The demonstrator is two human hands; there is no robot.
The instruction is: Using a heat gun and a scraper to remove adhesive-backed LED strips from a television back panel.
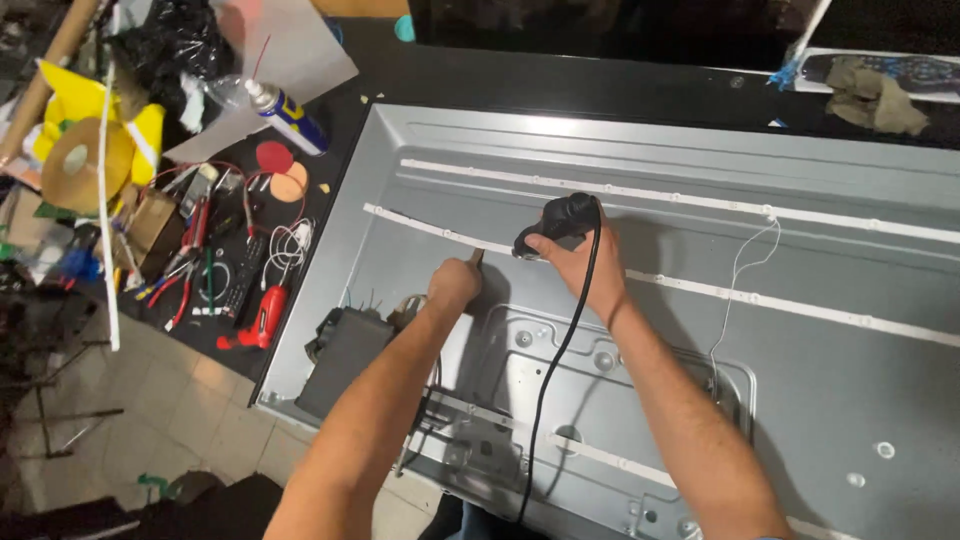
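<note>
Matt grey metal panel [850, 330]; glossy black plastic heat tool [560, 222], rubbery cord [560, 350].

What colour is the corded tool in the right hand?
Black, with a black cord. The corded tool in the right hand shows best in the head view.

Two bare forearms, no sleeves in view, no watch, no bracelet, no gloves. Left hand [455, 283] and right hand [578, 262] both bare, no rings to be made out. Light hair along both forearms. Dark trousers just visible at the bottom edge, between the arms.
</note>
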